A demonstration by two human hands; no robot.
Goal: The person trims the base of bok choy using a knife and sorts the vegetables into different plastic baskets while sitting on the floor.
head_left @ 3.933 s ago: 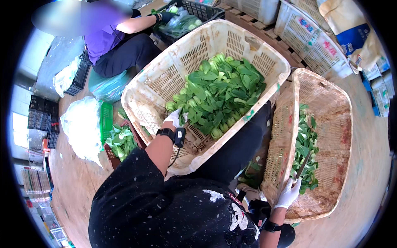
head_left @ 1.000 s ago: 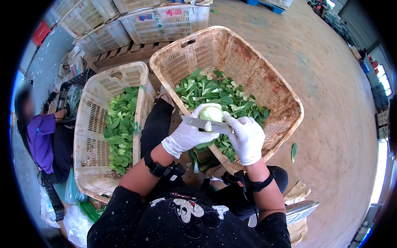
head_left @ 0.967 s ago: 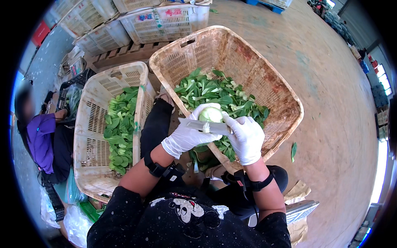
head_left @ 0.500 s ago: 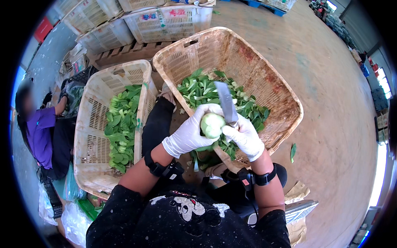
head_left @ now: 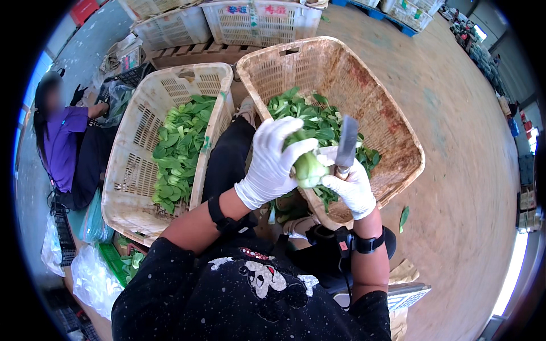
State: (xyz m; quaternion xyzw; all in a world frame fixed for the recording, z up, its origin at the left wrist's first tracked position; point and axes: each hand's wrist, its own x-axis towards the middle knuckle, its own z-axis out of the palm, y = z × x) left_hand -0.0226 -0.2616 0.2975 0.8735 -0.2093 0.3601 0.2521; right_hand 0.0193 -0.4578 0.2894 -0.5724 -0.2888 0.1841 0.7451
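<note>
My left hand (head_left: 268,165), in a white glove, is wrapped round a pale green bok choy (head_left: 310,170), its base toward me and its leaves partly hidden by my fingers. My right hand (head_left: 355,192), gloved too, grips a knife (head_left: 347,142) by its handle, with the broad blade pointing up. My right fingers sit close beside the bok choy's base; whether they touch it is hard to tell. Both hands are over the near edge of a stained plastic basket (head_left: 401,196), in which many loose bok choy leaves (head_left: 310,116) lie.
A second basket (head_left: 128,196) on the left holds bok choy (head_left: 185,150). Stacked crates (head_left: 264,25) stand on a wooden pallet (head_left: 199,52) behind. Far left sits a person in a purple shirt (head_left: 65,145). One leaf (head_left: 404,219) lies on the floor to the right.
My left hand has shifted its hold and tipped the bok choy, so its base now faces lower. The knife stays in my right hand, its blade turned more upright. The whole view has shifted.
</note>
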